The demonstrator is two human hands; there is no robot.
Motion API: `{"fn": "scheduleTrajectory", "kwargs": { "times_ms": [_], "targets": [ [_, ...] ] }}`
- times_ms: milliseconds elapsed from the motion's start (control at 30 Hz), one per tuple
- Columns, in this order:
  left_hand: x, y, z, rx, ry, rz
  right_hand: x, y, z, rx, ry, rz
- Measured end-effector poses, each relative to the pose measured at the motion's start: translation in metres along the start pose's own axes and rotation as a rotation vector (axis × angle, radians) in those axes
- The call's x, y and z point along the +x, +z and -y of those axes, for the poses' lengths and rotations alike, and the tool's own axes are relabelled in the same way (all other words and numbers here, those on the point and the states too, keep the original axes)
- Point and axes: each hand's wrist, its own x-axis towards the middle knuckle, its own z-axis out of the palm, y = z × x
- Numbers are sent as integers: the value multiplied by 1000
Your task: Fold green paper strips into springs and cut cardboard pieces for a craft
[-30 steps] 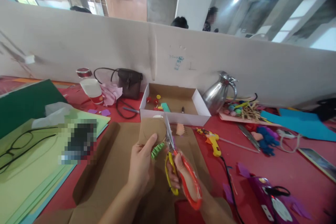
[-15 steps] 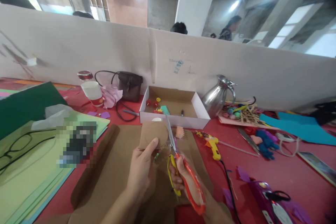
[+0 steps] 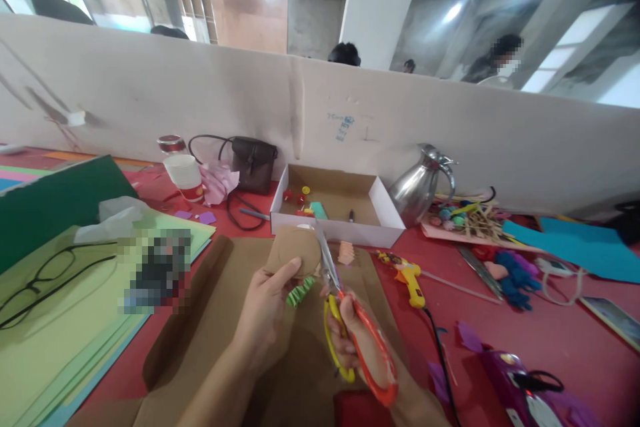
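Note:
My left hand point(image 3: 263, 317) pinches a brown rounded piece of card point(image 3: 295, 248) by its lower edge, thumb on top, holding it above a brown sheet point(image 3: 210, 320) on the red table. A small green pleated strip point(image 3: 299, 292) shows just under the card by my fingers. My right hand point(image 3: 350, 340) grips orange and yellow scissors point(image 3: 345, 320); their blades point up and meet the card's right edge.
A white cardboard box point(image 3: 385, 203) with small bits stands just beyond the card. A yellow glue gun point(image 3: 407, 273) lies to the right, a steel jug point(image 3: 420, 183) behind it. Green paper sheets point(image 3: 60, 307) and glasses point(image 3: 40, 277) lie left. A partition wall point(image 3: 320, 113) backs the table.
The card has turned a little in my left hand and the scissors have shifted slightly right and down along its edge. The green strip is in view again below the card.

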Motion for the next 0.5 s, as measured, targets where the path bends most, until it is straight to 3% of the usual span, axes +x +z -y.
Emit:
{"fn": "scheduleTrajectory", "kwargs": {
  "times_ms": [500],
  "targets": [
    [16,-20,-23,109,-96,107,-13,4,16,-127,62,19]
  ]
}}
